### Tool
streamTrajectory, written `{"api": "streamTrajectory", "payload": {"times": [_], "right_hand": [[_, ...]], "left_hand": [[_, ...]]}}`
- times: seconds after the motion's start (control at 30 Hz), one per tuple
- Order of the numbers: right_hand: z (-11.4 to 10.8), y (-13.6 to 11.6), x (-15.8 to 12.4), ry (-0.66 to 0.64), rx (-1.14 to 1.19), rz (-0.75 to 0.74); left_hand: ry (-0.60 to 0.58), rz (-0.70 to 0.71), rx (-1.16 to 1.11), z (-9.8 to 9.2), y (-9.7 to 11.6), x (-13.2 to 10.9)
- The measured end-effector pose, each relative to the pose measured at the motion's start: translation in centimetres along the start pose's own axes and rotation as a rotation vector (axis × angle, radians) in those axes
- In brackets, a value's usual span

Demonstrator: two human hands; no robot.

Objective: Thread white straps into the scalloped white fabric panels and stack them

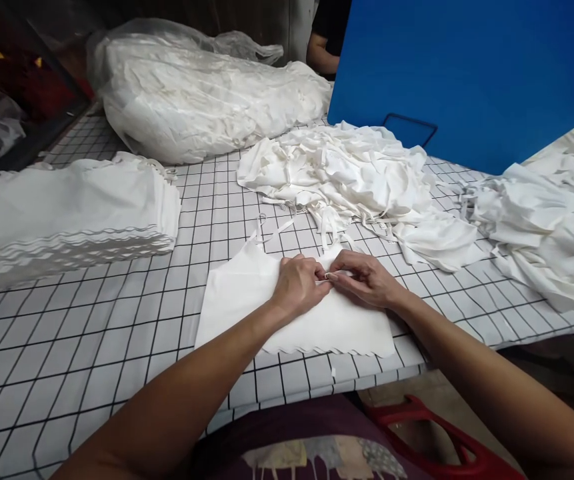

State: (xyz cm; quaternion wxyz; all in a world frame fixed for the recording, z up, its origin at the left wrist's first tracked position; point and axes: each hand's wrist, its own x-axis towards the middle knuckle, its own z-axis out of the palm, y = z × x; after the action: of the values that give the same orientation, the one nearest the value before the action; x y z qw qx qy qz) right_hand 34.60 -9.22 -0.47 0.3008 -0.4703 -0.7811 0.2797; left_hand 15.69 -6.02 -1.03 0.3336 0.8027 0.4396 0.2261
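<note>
A flat white cloth piece (239, 293) with a scalloped near edge lies on the checked tablecloth (67, 360) in front of me. My left hand (297, 285) and my right hand (367, 279) meet on top of it, fingers pinched together over a small spot near its upper edge. What they pinch is too small to name. Thin white straps (271, 230) trail from the cloth's far corners.
A neat stack of white cloth pieces (67, 213) sits at left. A loose heap of white pieces (347, 173) lies ahead, another (541, 227) at right. A plastic-wrapped bundle (197, 93) is at the back. A blue board (467, 73) stands upright, a person's arm (323, 57) behind it.
</note>
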Motion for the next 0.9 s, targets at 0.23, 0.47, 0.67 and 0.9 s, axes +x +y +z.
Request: {"api": "streamTrajectory", "payload": {"times": [0.23,0.47,0.67,0.9], "right_hand": [[0.13,-0.01,-0.07,0.001,-0.006,-0.039],[-0.02,0.37,-0.18,-0.016,-0.014,-0.081],[0.0,0.45,-0.15,0.001,-0.031,-0.087],[0.11,0.59,-0.09,0.019,-0.047,-0.17]], "left_hand": [[-0.041,-0.014,-0.002,-0.08,-0.01,0.19],[-0.055,-0.014,-0.008,-0.11,0.04,0.22],[-0.078,-0.035,0.017,-0.34,0.4,0.28],[-0.094,-0.034,0.046,-0.71,0.71,0.19]]}}
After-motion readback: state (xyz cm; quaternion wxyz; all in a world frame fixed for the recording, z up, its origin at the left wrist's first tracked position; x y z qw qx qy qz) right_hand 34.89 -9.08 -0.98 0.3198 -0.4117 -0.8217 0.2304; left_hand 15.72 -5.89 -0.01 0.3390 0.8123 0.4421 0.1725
